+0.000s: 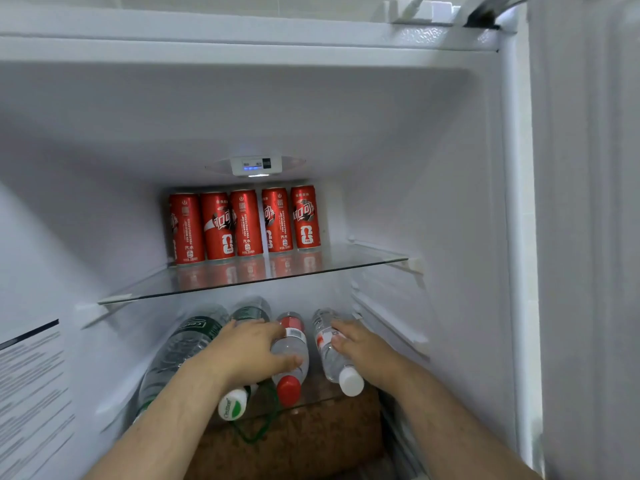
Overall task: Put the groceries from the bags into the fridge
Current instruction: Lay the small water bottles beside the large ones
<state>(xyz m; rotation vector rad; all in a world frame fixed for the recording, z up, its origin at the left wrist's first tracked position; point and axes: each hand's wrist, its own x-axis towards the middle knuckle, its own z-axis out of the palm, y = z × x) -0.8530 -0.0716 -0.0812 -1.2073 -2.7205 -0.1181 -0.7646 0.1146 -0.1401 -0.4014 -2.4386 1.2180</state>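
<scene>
Both my hands reach into the open fridge (433, 140). Several water bottles lie on their sides on the lower glass shelf (311, 398). My left hand (252, 351) lies over the red-capped bottle (290, 365) and the white-capped bottle with a green logo (232, 404), fingers curled round the red-capped one. My right hand (358, 344) grips the white-capped bottle with a red and white label (334, 358) at the right. A large green-labelled bottle (180, 351) lies at the left. Several red soda cans (244, 225) stand at the back of the upper glass shelf (242, 278).
The front of the upper shelf is bare glass. The fridge door (588, 237) stands open at the right. A printed label (31, 393) is on the left inner wall. A brown surface (294, 441) shows under the lower shelf.
</scene>
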